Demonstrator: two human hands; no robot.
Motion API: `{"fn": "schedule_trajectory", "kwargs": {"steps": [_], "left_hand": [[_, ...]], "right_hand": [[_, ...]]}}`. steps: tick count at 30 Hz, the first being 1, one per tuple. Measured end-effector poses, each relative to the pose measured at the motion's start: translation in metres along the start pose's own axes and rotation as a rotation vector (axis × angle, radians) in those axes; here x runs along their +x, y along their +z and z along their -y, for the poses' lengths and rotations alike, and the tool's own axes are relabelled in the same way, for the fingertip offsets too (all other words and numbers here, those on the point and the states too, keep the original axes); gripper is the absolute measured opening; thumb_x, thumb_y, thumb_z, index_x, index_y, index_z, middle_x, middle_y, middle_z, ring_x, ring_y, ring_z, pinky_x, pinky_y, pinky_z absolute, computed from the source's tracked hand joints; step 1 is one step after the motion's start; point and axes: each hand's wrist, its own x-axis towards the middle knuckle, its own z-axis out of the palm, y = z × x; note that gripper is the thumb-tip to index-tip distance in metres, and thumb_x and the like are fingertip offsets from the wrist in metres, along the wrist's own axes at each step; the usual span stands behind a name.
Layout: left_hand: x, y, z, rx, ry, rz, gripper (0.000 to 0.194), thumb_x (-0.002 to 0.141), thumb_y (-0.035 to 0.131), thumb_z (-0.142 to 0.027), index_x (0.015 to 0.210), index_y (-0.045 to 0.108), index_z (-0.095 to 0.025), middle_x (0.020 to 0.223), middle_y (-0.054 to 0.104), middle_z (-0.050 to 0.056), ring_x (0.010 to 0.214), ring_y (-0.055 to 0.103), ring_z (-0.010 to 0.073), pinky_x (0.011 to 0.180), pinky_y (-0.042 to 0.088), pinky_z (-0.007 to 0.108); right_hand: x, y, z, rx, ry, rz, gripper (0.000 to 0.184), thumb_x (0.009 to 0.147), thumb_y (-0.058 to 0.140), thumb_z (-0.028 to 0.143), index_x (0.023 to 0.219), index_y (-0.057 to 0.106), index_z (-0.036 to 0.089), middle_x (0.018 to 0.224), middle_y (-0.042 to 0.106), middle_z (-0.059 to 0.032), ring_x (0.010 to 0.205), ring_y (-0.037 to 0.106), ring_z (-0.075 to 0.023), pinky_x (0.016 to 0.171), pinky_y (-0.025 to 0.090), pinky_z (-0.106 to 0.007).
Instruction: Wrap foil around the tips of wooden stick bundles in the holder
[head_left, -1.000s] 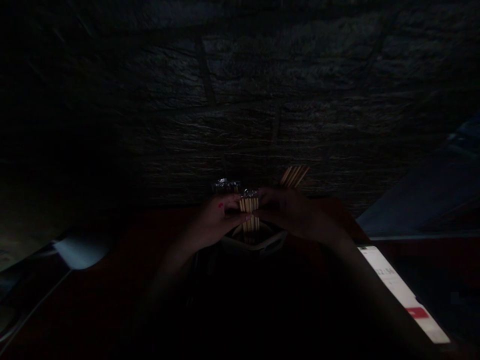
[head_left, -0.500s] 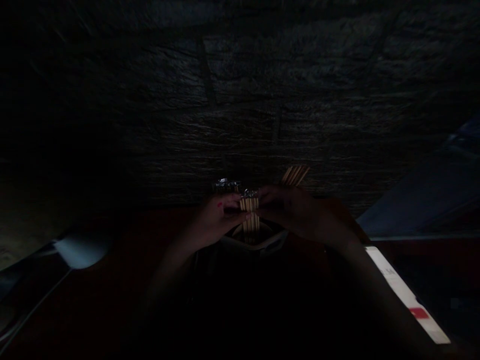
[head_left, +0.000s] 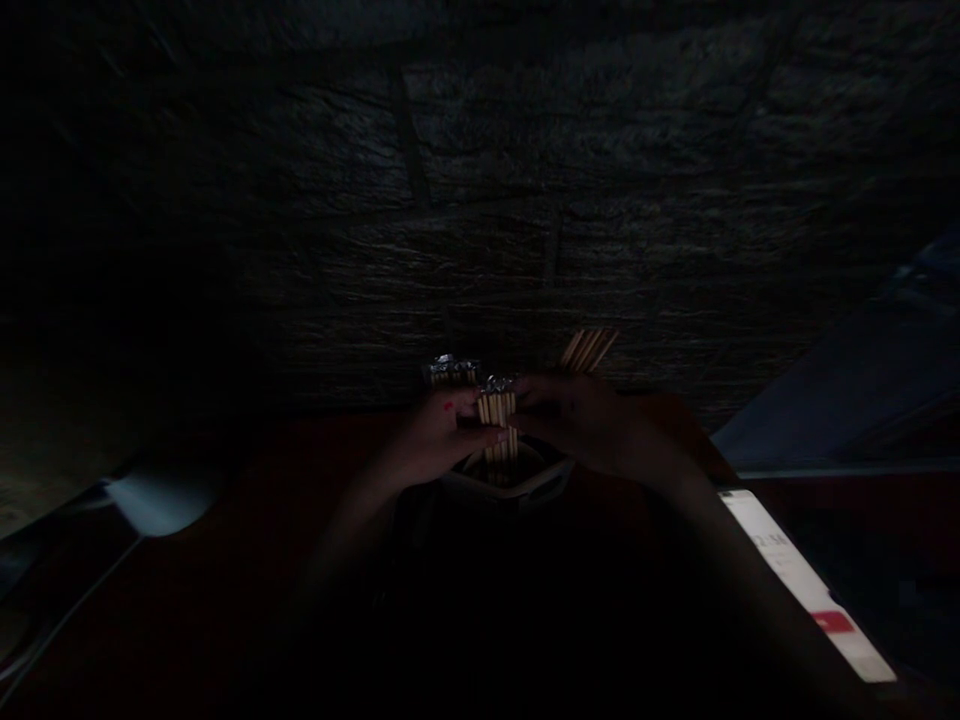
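Between my two hands stands a bundle of thin wooden sticks (head_left: 498, 410), side by side in a flat row, with crumpled shiny foil (head_left: 498, 384) at its top. From the left, my left hand (head_left: 439, 430) grips the bundle, its thumb across the front. My right hand (head_left: 581, 420) closes on the other side, fingers bent against the sticks. Below them sits a dark basket-like container (head_left: 510, 492) with a pale rim; the sticks' lower ends reach over it. Darkness hides most of the fingertips and the container's inside.
Behind my left hand is a second foil-topped row of sticks (head_left: 454, 370). More sticks (head_left: 589, 350) lean behind my right hand. A stone-textured wall (head_left: 480, 200) rises behind. A lit phone (head_left: 802, 580) lies at right, and a pale lampshade-like object (head_left: 161, 500) is at left.
My left thumb has slid slightly to the right across the sticks. Otherwise the hands and the bundle stay almost where they were; the view has shifted slightly.
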Motion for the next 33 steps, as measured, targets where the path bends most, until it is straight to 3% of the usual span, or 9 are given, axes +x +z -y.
{"fn": "schedule_trajectory", "kwargs": {"steps": [11, 25, 33], "left_hand": [[0.0005, 0.0012, 0.0022, 0.038, 0.003, -0.003, 0.020, 0.084, 0.065, -0.017, 0.104, 0.071, -0.015, 0.105, 0.077, 0.006, 0.101, 0.072, 0.0197, 0.093, 0.055, 0.034], [0.0006, 0.0018, 0.0027, 0.085, 0.034, -0.038, 0.020, 0.082, 0.066, -0.018, 0.101, 0.071, -0.014, 0.106, 0.076, 0.007, 0.100, 0.071, 0.0203, 0.091, 0.055, 0.035], [-0.0003, 0.0029, 0.0011, 0.022, -0.007, -0.044, 0.027, 0.081, 0.068, -0.018, 0.108, 0.069, -0.015, 0.108, 0.076, 0.007, 0.100, 0.071, 0.0203, 0.089, 0.056, 0.035]], "right_hand": [[-0.0013, -0.0012, 0.0021, -0.039, -0.025, -0.017, 0.028, 0.087, 0.060, 0.012, 0.109, 0.071, 0.025, 0.101, 0.076, 0.0002, 0.090, 0.072, -0.0166, 0.077, 0.053, -0.026], [-0.0015, 0.0001, -0.0023, -0.028, -0.006, 0.030, 0.010, 0.086, 0.061, 0.018, 0.093, 0.068, 0.020, 0.087, 0.073, -0.0016, 0.082, 0.070, -0.0171, 0.071, 0.052, -0.027], [-0.0029, -0.0004, -0.0024, -0.040, 0.028, 0.026, 0.012, 0.086, 0.063, 0.021, 0.097, 0.067, 0.022, 0.087, 0.075, -0.0014, 0.078, 0.070, -0.0166, 0.067, 0.051, -0.027]]}}
